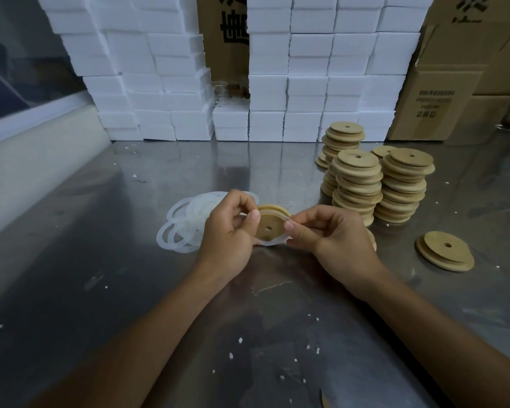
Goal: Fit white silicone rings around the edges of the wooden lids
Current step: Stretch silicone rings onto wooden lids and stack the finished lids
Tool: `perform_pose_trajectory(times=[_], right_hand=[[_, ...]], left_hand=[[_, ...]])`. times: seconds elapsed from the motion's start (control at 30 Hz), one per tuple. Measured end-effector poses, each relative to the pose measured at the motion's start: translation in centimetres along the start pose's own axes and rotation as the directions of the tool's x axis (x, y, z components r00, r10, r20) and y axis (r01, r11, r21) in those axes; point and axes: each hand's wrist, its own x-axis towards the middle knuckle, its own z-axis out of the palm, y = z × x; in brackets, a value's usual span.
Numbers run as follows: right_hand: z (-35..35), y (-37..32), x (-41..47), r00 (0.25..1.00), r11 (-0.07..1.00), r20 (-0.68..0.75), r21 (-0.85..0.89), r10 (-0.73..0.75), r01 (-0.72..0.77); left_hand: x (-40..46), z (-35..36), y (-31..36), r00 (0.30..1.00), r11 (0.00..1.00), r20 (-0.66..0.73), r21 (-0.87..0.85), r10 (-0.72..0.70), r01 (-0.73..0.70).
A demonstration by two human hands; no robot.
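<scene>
Your left hand point(228, 231) and right hand point(333, 235) both pinch one wooden lid point(270, 228) (white ring point(273, 212) stretched at its rim), just right of the ring pile point(183, 228).

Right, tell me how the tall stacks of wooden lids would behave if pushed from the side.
The stacks of wooden lids would probably shed lids or topple: they are tall, narrow and already uneven, with lids overhanging. The steel table looks smooth and shiny, so a low push might slide a stack instead. The lids look stiff, so they likely would not bend.

Lid stacks point(374, 184) crowd the right (bare steel table point(86, 260) left).
</scene>
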Motion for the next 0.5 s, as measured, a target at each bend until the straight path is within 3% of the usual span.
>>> perform_pose_trajectory(times=[0.13, 0.27, 0.37, 0.5], right_hand=[[-0.1, 0.0, 0.0, 0.999, 0.998, -0.008, -0.048, -0.043, 0.042], [0.0, 0.0, -0.4, 0.969, 0.919, -0.019, -0.323, -0.246, 0.227], [0.2, -0.2, -0.7, 0.949, 0.868, 0.033, -0.396, -0.312, 0.299], [0.4, -0.3, -0.8, 0.955, 0.885, 0.029, -0.367, -0.295, 0.285]], left_hand=[[-0.1, 0.4, -0.4, 0.997, 0.991, -0.001, 0.115, 0.072, -0.072], [-0.8, 0.6, -0.1, 0.928, 0.822, 0.05, 0.45, 0.368, -0.35], [-1.1, 0.7, 0.1, 0.908, 0.799, 0.136, 0.437, 0.395, -0.413], [-1.1, 0.6, 0.1, 0.928, 0.834, 0.111, 0.411, 0.355, -0.368]])
